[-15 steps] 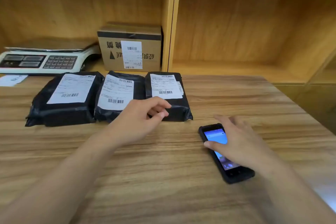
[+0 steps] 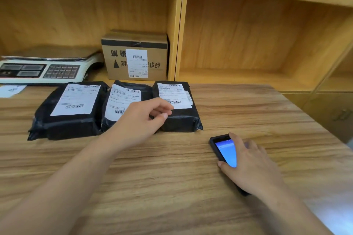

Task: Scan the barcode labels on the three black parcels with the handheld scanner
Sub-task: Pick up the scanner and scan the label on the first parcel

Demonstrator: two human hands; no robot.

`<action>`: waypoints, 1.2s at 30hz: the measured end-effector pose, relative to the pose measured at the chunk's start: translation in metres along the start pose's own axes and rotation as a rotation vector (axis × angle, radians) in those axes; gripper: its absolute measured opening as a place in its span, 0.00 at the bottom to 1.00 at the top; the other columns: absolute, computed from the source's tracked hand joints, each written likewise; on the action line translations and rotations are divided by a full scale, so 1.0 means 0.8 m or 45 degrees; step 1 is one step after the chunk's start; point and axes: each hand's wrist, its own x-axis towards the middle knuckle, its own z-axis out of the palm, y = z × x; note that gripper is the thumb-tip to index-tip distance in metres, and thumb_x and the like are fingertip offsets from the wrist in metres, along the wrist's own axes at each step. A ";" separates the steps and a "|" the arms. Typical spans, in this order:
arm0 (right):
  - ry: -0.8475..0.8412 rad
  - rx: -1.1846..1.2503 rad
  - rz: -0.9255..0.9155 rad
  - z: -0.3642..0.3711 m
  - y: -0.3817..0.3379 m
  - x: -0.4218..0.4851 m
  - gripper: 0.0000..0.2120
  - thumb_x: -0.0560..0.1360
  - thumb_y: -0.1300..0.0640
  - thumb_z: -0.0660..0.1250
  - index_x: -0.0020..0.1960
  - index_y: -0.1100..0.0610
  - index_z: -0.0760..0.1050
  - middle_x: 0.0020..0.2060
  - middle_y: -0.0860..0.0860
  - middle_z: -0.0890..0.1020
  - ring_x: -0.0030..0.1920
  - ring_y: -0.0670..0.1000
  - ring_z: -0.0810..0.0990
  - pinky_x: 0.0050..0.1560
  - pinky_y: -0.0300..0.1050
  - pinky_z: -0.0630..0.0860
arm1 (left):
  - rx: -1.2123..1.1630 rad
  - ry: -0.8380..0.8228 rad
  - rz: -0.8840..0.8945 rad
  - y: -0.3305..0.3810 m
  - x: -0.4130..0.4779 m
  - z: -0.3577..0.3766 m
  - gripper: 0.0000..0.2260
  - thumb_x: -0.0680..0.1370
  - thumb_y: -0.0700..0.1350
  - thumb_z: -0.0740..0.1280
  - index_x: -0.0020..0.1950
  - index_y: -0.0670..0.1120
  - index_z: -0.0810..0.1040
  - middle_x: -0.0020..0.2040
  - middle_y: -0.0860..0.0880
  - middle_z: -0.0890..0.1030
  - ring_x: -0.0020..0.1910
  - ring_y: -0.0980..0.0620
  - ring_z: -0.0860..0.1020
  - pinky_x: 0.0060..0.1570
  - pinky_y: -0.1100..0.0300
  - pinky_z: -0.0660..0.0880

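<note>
- A weighing scale (image 2: 47, 66) and a cardboard box (image 2: 134, 56) are seen in the left shelf compartment behind the bench (image 2: 172, 187); a slip of white paper (image 2: 11, 89) lies at the bench's far left edge, just in front of the scale.
- Three black parcels are laid in a row at the back of the bench, touching side by side: the left parcel (image 2: 66, 112), the middle parcel (image 2: 122, 101) and the right parcel (image 2: 177, 108), each with a white label facing up.
- The lower right part of the middle parcel is hidden by the left hand (image 2: 141, 120), which is held over the seam between the middle and right parcels (fingers curled loosely, nothing gripped; whether the parcel is touched cannot be told).
- The scanner (image 2: 225, 150) lies flat on the bench, near the right parcel but apart from it, screen up and lit blue; its long axis runs from the far left towards the near right, with the top end pointed at the parcels.
- The scanner's near half is covered by the right hand (image 2: 252, 162), laid over it with the thumb at its left edge; the grip is not fully closed and the device is not lifted.
- Compared with half a second ago, the left hand has been moved further over the parcels, and more of the scanner is covered by the right hand.
</note>
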 end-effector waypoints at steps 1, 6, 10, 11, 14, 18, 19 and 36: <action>0.001 0.006 0.013 0.000 -0.001 -0.001 0.45 0.69 0.29 0.60 0.79 0.42 0.47 0.67 0.50 0.70 0.65 0.55 0.70 0.54 0.49 0.75 | -0.002 0.012 0.001 0.000 0.001 -0.004 0.12 0.81 0.40 0.67 0.59 0.55 0.83 0.52 0.58 0.86 0.52 0.61 0.83 0.53 0.64 0.78; 0.022 0.118 0.025 -0.007 -0.007 -0.002 0.42 0.68 0.33 0.60 0.79 0.40 0.50 0.64 0.49 0.72 0.60 0.57 0.74 0.54 0.50 0.74 | -0.002 0.034 0.002 -0.004 0.000 -0.021 0.12 0.82 0.40 0.67 0.59 0.54 0.83 0.54 0.58 0.86 0.54 0.60 0.83 0.52 0.67 0.75; 0.050 0.337 -0.039 -0.033 -0.014 0.006 0.39 0.70 0.38 0.65 0.77 0.38 0.53 0.65 0.47 0.72 0.59 0.55 0.75 0.50 0.50 0.71 | 0.013 0.049 0.000 -0.008 0.001 -0.036 0.12 0.81 0.41 0.67 0.59 0.56 0.83 0.54 0.59 0.86 0.55 0.60 0.82 0.53 0.64 0.75; 0.057 0.400 -0.069 -0.041 -0.016 0.008 0.38 0.71 0.38 0.65 0.77 0.38 0.54 0.66 0.46 0.72 0.59 0.53 0.74 0.51 0.50 0.70 | 0.009 0.059 0.000 -0.009 0.001 -0.040 0.12 0.81 0.41 0.67 0.58 0.56 0.83 0.53 0.59 0.86 0.54 0.61 0.82 0.52 0.64 0.75; 0.098 0.526 -0.178 -0.063 -0.028 0.016 0.36 0.72 0.41 0.67 0.76 0.35 0.55 0.64 0.41 0.71 0.57 0.48 0.73 0.51 0.47 0.67 | 0.020 0.083 0.006 -0.012 0.001 -0.054 0.11 0.81 0.42 0.67 0.57 0.58 0.83 0.53 0.60 0.86 0.54 0.61 0.81 0.50 0.64 0.75; 0.129 0.558 -0.289 -0.085 -0.057 0.031 0.37 0.72 0.44 0.68 0.77 0.36 0.55 0.62 0.38 0.69 0.60 0.47 0.72 0.53 0.45 0.65 | 0.064 0.125 -0.008 -0.016 0.000 -0.084 0.10 0.81 0.45 0.67 0.56 0.60 0.82 0.54 0.60 0.85 0.55 0.60 0.81 0.52 0.59 0.78; 0.131 0.550 -0.317 -0.088 -0.067 0.037 0.38 0.72 0.45 0.68 0.77 0.36 0.55 0.62 0.38 0.69 0.61 0.48 0.72 0.53 0.45 0.65 | 0.088 0.144 -0.011 -0.017 -0.001 -0.095 0.10 0.82 0.45 0.67 0.56 0.60 0.82 0.55 0.60 0.85 0.55 0.60 0.81 0.52 0.60 0.78; -0.048 0.547 -0.640 -0.091 -0.229 0.091 0.42 0.62 0.38 0.58 0.75 0.30 0.49 0.70 0.43 0.71 0.58 0.50 0.74 0.57 0.54 0.70 | 0.474 0.367 -0.385 -0.085 -0.015 -0.222 0.11 0.83 0.49 0.64 0.64 0.55 0.80 0.55 0.57 0.83 0.54 0.58 0.79 0.54 0.60 0.77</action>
